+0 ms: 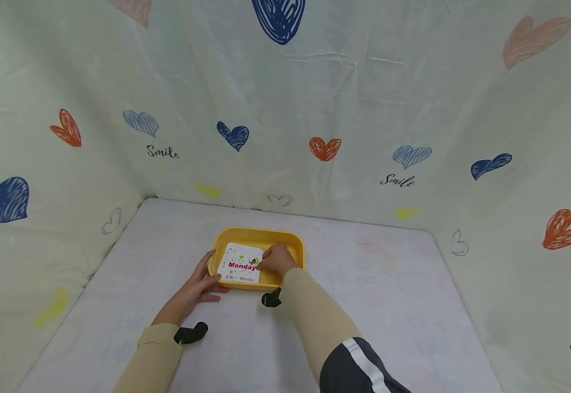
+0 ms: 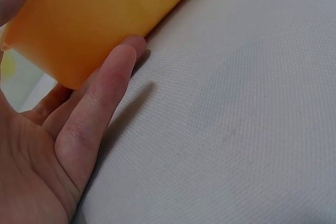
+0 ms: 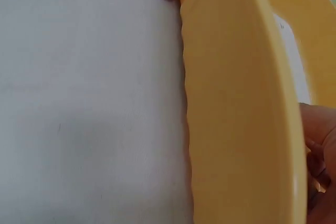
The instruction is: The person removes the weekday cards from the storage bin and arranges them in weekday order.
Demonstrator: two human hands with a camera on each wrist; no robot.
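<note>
A yellow plastic tray [image 1: 253, 236] lies on the table with a white card [image 1: 233, 256] inside it, printed "Monday" in red. My left hand [image 1: 199, 284] grips the tray's left end, thumb over the rim. In the left wrist view, fingers [image 2: 94, 98] reach along and below the tray's outer wall [image 2: 110, 19]. My right hand [image 1: 279, 259] reaches into the tray and pinches the card at its right edge. The right wrist view shows the tray's near wall [image 3: 231, 87], a sliver of the card [image 3: 293, 59] and part of the right hand [image 3: 321, 140]; its fingertips are mostly hidden.
A white cloth-covered table [image 1: 364, 295] spreads around the tray. Behind it and at both sides hangs a pale curtain [image 1: 275, 93] printed with hearts and "Smile". Dark bands [image 1: 191, 333] sit at the wrists.
</note>
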